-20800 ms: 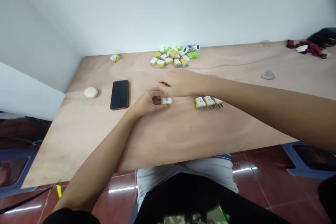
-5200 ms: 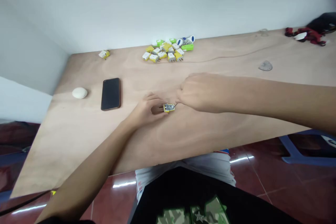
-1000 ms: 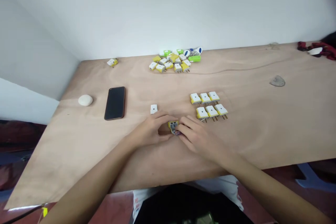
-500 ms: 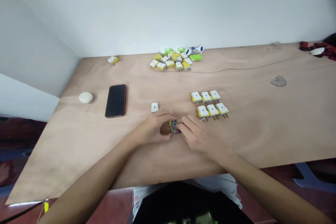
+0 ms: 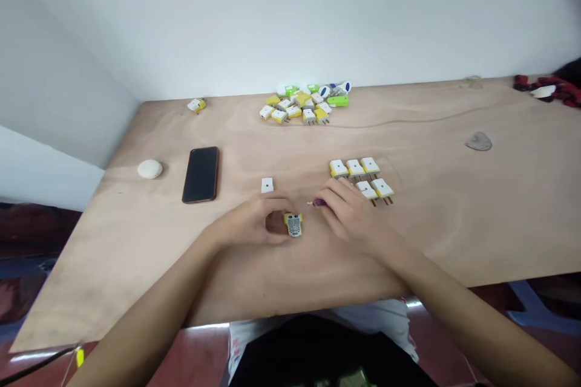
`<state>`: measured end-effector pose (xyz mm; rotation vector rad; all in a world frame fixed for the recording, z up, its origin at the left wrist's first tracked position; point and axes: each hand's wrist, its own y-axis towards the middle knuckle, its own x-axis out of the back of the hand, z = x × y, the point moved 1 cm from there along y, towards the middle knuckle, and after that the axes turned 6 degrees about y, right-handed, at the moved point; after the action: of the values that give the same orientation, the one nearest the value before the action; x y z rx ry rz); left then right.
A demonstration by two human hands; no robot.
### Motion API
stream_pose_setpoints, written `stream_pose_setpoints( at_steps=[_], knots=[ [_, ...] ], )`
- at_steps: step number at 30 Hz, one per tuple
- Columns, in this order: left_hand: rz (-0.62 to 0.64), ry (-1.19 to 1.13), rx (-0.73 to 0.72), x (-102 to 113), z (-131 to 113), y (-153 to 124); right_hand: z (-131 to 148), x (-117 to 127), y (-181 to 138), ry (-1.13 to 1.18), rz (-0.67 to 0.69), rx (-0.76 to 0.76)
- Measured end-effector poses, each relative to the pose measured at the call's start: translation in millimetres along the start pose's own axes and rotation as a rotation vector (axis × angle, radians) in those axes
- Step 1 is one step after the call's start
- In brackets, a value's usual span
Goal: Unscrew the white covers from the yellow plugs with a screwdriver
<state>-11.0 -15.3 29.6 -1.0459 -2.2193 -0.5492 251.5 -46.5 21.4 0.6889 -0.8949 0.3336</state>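
Note:
My left hand (image 5: 254, 217) curves its thumb and fingers around a plug half (image 5: 293, 225), grey inside with a yellow edge, its inner side facing up. My right hand (image 5: 347, 208) is raised a little to the right of it. Its fingers are closed on a small dark purple piece (image 5: 320, 202) with a thin pale tip pointing left; its exact kind is unclear. A white plug cover (image 5: 267, 185) with a centre hole lies just beyond my left hand. White and yellow plugs (image 5: 355, 168) stand in two rows beyond my right hand, which partly hides the nearer row.
Toward the wall lies a heap of white, yellow and green plugs (image 5: 299, 100). A phone (image 5: 200, 174) and a white oval object (image 5: 149, 169) are at left, with a single plug (image 5: 196, 105) behind them. Far right are a grey flat piece (image 5: 479, 141) and red-black cloth (image 5: 563, 89).
My right hand has drawn back from the plug half, up and to the right, with the purple piece in its fingers. My left hand and the plug half have shifted slightly left.

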Motion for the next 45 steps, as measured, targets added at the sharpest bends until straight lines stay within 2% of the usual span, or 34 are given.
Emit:
stream_pose_setpoints(
  at_steps=[3, 7, 10, 16, 18, 21, 27, 30, 36, 45],
  knots=[
    [-0.054, -0.022, -0.008, 0, 2, 1, -5, 8, 16, -0.036, 0.092, 0.011],
    [-0.283, 0.054, 0.034, -8, 6, 6, -10, 12, 31, -0.007, 0.192, 0.03],
    [-0.42, 0.142, -0.02, -15, 10, 12, -13, 12, 36, 0.027, 0.217, 0.035],
    [-0.562, 0.224, -0.085, -23, 14, 23, -16, 6, 38, 0.043, 0.234, 0.043],
    [-0.549, 0.242, -0.107, -24, 14, 27, -17, 4, 38, 0.037, 0.242, 0.057],
    [-0.466, 0.264, -0.151, -23, 15, 30, -20, 4, 37, 0.029, 0.249, 0.055],
    [-0.283, 0.279, -0.052, -16, 18, 36, -26, 16, 32, 0.002, 0.212, 0.067],
    [-0.273, 0.27, -0.042, -15, 16, 38, -25, 14, 29, -0.045, 0.242, 0.104],
    [-0.252, 0.241, -0.013, -17, 12, 41, -19, -5, 25, -0.157, 0.285, 0.11],
    [-0.153, 0.11, 0.033, -8, 5, 28, -20, -2, 24, 0.033, 0.311, 0.09]
  ],
)
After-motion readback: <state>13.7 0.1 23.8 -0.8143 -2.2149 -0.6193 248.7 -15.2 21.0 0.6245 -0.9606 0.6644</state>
